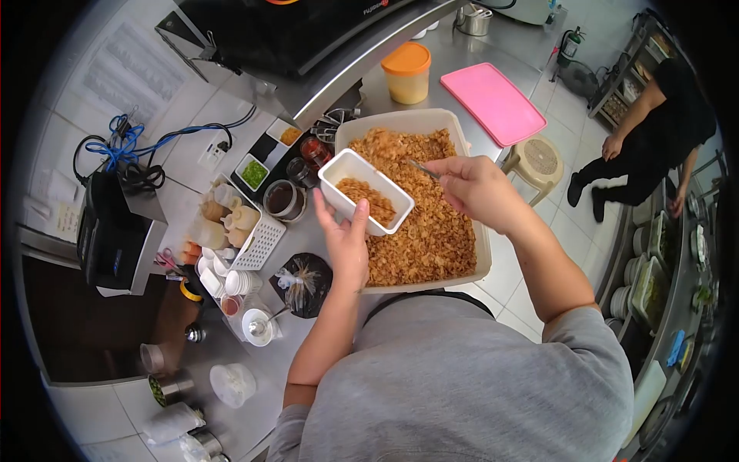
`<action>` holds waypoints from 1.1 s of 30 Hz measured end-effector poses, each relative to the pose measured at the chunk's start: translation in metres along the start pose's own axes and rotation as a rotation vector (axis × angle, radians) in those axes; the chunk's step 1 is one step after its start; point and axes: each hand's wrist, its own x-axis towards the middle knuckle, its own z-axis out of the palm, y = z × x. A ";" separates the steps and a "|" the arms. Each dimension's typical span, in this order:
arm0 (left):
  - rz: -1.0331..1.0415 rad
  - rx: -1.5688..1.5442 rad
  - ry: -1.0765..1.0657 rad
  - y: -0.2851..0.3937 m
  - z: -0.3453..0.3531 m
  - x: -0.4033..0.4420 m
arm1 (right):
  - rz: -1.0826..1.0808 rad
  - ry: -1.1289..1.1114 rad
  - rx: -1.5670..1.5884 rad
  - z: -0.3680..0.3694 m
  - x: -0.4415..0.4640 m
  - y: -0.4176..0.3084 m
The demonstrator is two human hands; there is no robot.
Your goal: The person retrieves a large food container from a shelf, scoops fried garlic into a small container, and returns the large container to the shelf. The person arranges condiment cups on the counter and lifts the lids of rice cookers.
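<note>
Holds a small white container (342, 165) just beyond the left hand (345, 246), with thumb and fingers spread against its sides. Pinches a metal utensil (422, 167) between thumb and fingers of the right hand (479, 191), near the container. Appears only partly done: see brown flakes (366, 199) inside with room left, and plenty more beneath both hands' fingers in the large tub (483, 250).

Your shirt (477, 377): plain grey. Your small tub (348, 165): plain white, golden-brown flakes (366, 199) inside. Big bin (483, 250): off-white, its crispy bits (431, 250) mottled amber to dark brown. Then you've got a solid pink tray (493, 104), orange lid (406, 58) on a pale yellow container (408, 90), white basket (262, 240) with a hole pattern, silver-grey desk (496, 46), bright blue cable (127, 159).
</note>
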 end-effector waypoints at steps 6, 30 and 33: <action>-0.201 -0.211 -0.049 0.017 0.002 -0.002 | -0.375 0.211 -0.617 0.012 -0.010 -0.002; -0.077 -0.118 -0.037 0.017 0.006 -0.007 | 0.007 -0.014 -0.174 -0.007 -0.021 -0.027; -0.262 -0.181 -0.082 0.021 0.010 -0.006 | -0.366 0.085 -0.619 0.011 -0.034 -0.018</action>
